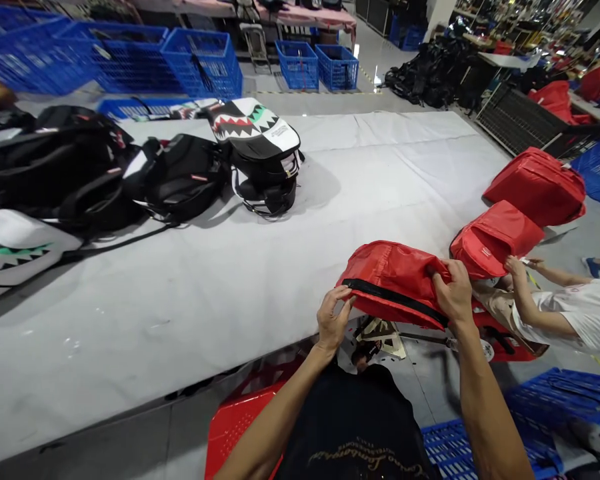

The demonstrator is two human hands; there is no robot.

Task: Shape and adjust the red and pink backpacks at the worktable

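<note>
Both hands grip one red bag (393,280) at the table edge (190,320): the left hand (333,321) pinches its black zipper end, the right hand (453,293) clutches the top fabric. At 3 o'clock, another person's hand (515,267) touches a second red bag (497,237). At 10 o'clock lie black backpacks (175,177), well apart.

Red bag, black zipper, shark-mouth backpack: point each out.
red bag (395,270), head view, top fabric panel between the hands.
black zipper (395,300), head view, mid-strip along the bag's near edge.
shark-mouth backpack (257,127), head view, printed front panel.
</note>
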